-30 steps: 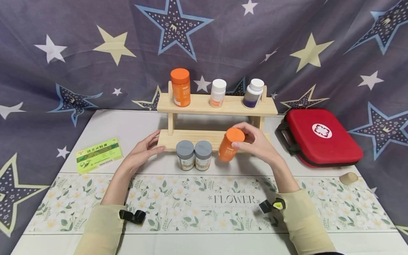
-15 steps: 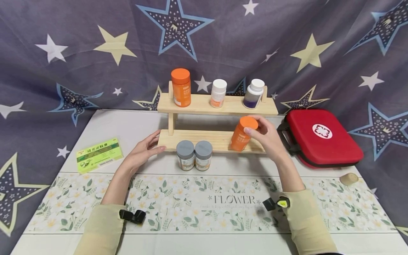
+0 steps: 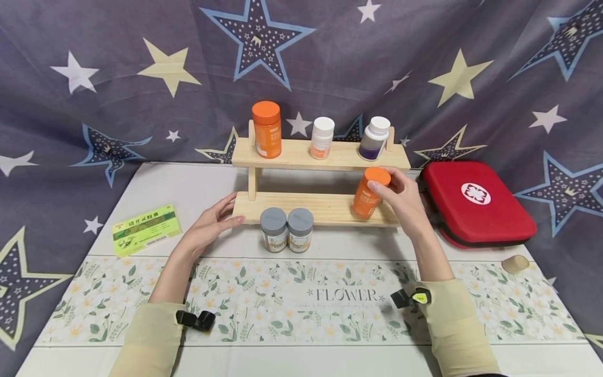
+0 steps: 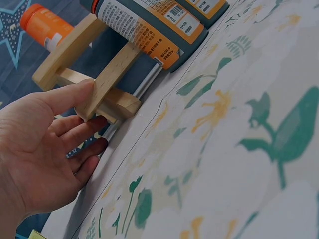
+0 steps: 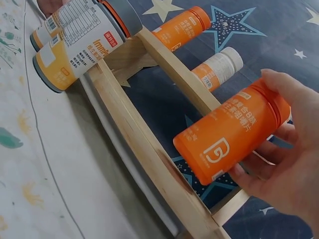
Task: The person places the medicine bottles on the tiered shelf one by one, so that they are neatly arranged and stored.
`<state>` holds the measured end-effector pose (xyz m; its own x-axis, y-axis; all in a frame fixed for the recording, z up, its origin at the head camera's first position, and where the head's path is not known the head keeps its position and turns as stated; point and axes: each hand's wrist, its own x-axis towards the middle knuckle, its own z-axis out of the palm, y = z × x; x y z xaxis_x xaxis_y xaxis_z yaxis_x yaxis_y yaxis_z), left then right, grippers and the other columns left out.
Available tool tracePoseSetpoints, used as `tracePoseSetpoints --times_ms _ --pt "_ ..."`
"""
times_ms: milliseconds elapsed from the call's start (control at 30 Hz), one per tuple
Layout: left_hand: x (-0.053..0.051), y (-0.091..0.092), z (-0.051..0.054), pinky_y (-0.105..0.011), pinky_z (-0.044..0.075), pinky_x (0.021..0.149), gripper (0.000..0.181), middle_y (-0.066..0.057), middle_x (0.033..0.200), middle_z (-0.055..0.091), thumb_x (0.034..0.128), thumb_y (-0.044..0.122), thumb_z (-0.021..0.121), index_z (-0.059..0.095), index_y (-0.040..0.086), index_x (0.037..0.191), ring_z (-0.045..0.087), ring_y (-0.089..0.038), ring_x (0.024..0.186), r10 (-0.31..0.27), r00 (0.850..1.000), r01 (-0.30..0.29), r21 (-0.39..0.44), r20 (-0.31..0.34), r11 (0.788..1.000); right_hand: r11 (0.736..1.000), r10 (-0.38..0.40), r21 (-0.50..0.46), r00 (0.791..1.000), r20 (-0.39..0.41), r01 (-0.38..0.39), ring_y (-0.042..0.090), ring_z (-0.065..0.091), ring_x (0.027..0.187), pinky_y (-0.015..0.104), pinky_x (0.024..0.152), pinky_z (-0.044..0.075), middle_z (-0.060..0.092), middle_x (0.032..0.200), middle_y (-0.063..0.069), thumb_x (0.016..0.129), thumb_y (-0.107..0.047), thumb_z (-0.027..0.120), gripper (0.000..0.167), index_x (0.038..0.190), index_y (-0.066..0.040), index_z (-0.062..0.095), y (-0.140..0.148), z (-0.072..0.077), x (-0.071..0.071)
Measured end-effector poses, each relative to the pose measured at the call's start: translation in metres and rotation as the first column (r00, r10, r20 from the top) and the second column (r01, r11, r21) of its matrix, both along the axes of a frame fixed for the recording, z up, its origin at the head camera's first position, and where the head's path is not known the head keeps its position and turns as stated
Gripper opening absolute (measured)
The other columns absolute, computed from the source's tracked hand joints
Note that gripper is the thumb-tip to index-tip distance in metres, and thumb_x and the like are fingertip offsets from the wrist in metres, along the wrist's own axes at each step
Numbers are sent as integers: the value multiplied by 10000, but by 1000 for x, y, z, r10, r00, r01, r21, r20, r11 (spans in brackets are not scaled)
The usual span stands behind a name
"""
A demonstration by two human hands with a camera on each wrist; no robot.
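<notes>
An orange bottle (image 3: 369, 195) is gripped near its cap by my right hand (image 3: 406, 201), slightly tilted over the right part of the wooden rack's lower shelf (image 3: 301, 201). The right wrist view shows the orange bottle (image 5: 227, 132) between thumb and fingers of the right hand (image 5: 294, 149); whether its base touches the shelf I cannot tell. At the shelf's left end, my left hand (image 3: 209, 222) holds the edge, thumb in front. The left wrist view has the left hand (image 4: 50, 144) pinching the board end (image 4: 107, 82).
Two grey-lidded jars (image 3: 274, 230) (image 3: 300, 230) stand before the rack. Its upper shelf (image 3: 294, 157) bears another orange bottle (image 3: 267, 131), a white one (image 3: 322, 137) and a white-and-purple one (image 3: 374, 139). A green box (image 3: 147, 229) lies left; a red case (image 3: 478, 201) and small beige object (image 3: 515, 263) are right.
My right hand has carried the orange bottle rightward and back, from in front of the rack to over the lower shelf's right part. The left hand has stayed at the shelf end.
</notes>
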<state>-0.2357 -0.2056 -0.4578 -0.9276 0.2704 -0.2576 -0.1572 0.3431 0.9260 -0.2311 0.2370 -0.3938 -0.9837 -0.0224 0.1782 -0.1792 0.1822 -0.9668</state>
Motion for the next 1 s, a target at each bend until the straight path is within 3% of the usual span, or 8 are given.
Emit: tracePoseSetpoints --times_ms 300,567,1000 --pt "0 0 1 -560 207 1292 923 -100 1677 344 968 393 721 134 275 1671 255 -340 1584 -4 1000 4 -4 0 1000 999 -45 -17 999 15 45 80 630 1027 163 893 517 688 1105 -86 928 -235 767 375 1263 -108 658 2 -2 -3" --pt "1 0 2 -563 208 1292 919 -102 1680 339 971 383 718 134 265 1672 246 -343 1588 0 1000 0 -2 1 1000 997 -73 30 996 56 71 69 622 1068 150 916 503 669 1127 -102 920 -255 776 382 1251 -116 643 3 -2 -4" --pt "0 0 1 -575 199 1292 916 -98 1689 324 977 375 711 125 263 1672 230 -349 1592 2 1000 -2 -5 1 1000 996 -68 55 994 80 64 72 607 1110 144 950 487 652 1160 -98 927 -292 767 383 1244 -140 617 6 -6 -7"
